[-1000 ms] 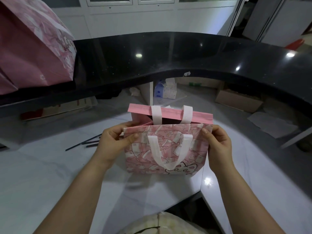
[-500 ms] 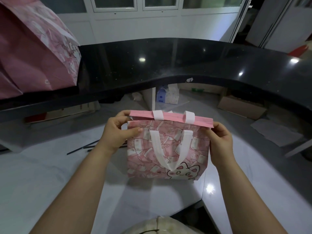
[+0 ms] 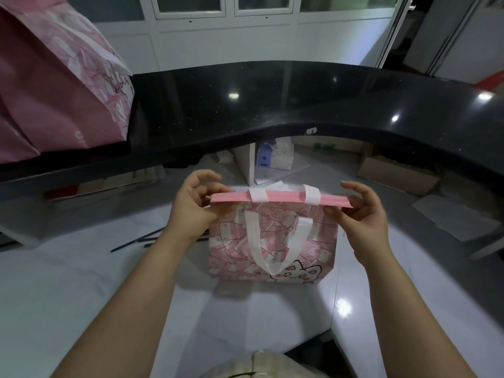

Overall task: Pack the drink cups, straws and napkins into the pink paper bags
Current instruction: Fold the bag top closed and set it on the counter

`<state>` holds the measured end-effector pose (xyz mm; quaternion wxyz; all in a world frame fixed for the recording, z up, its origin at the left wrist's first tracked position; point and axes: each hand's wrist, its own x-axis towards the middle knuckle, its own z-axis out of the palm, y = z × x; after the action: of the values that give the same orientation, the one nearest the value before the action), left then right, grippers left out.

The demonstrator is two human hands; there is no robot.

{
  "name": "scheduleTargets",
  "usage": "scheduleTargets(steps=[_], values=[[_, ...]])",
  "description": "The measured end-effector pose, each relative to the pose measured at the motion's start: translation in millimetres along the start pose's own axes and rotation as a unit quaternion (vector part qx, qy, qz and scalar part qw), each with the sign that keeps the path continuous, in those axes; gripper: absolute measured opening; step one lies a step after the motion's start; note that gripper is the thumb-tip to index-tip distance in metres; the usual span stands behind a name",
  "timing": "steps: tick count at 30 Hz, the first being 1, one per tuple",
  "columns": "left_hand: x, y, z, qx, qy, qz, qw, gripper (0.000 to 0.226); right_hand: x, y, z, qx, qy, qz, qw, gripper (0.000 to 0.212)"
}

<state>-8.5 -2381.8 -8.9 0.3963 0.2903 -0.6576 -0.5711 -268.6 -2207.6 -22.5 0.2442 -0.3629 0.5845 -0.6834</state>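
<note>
Both hands (image 3: 275, 211) pinch the pink bag (image 3: 272, 241) near dark straws (image 3: 141, 240).

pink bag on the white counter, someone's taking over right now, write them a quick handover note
Left hand: pinching the left end of the small pink bag's top edge.
Right hand: pinching the right end of that edge, other fingers spread.
The bag stands upright on the white counter, mouth pressed shut, front handle hanging down. What is inside cannot be seen.
Dark straws lie on the counter left of the bag. A large pink bag sits on the black counter, far left.
No cups or napkins are in view.
Left: confirm this bag's contents, then pack the rest.
</note>
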Motion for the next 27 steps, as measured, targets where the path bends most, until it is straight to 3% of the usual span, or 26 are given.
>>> scheduleTargets(steps=[3,8,13,17,19,22,27], values=[[2.8,6.8,3.6,0.06,-0.027,0.029,0.997,0.043,3.2,-6.0,-4.5,-0.126,-0.041,-0.051,0.99,0.056],[6.0,10.1,8.3,0.106,0.016,0.031,0.994,0.033,16.9,-47.6,-8.6,-0.34,-0.178,-0.111,0.917,0.065],[2.0,11.1,11.2,0.098,0.021,0.034,0.994,0.037,40.0,-79.7,17.1,-0.496,-0.34,-0.132,0.788,0.052],[0.9,14.2,11.7,0.1,0.022,0.038,0.994,0.037,53.3,-94.5,29.6,-0.583,-0.358,-0.187,0.705,0.025],[1.2,15.6,11.3,0.106,0.022,0.037,0.993,0.038,60.5,-102.7,32.1,-0.606,-0.364,-0.185,0.683,0.021],[1.0,17.1,11.5,0.107,0.023,0.03,0.994,0.042,71.4,-118.0,38.7,-0.572,-0.389,-0.124,0.711,0.023],[0.3,17.7,9.1,0.083,0.022,0.013,0.996,0.044,93.3,-126.7,34.0,-0.353,-0.367,0.004,0.861,0.065]])
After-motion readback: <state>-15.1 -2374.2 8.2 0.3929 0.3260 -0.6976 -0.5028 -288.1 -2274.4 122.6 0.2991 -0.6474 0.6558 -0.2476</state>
